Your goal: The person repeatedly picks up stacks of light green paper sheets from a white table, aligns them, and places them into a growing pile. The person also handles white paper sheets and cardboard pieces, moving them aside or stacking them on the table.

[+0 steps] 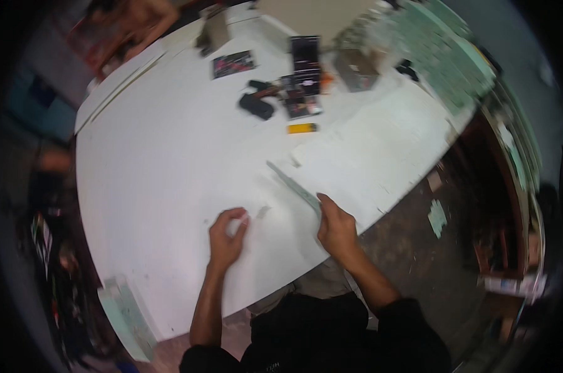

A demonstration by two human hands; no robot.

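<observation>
My right hand [337, 230] is closed on one end of a thin grey-green strip [292, 184], which slants up and left above the white table [151, 180]. The strip looks stiff and is slightly blurred. My left hand [227, 239] hovers over the table with thumb and fingers curled together in a pinch. Something small and pinkish shows at its fingertips, too blurred to name. Between the hands, a small grey scrap [263, 212] lies on the table. Beyond the strip sits a yellow lighter-like object [302, 128].
Farther back lie a phone-like dark screen [306, 62], a black object [256, 105] and a clear box [356, 69]. Pale green sheets [443, 59] are stacked at back right; another green piece [129, 320] stands at the left front edge. A person [135, 25] is at far left.
</observation>
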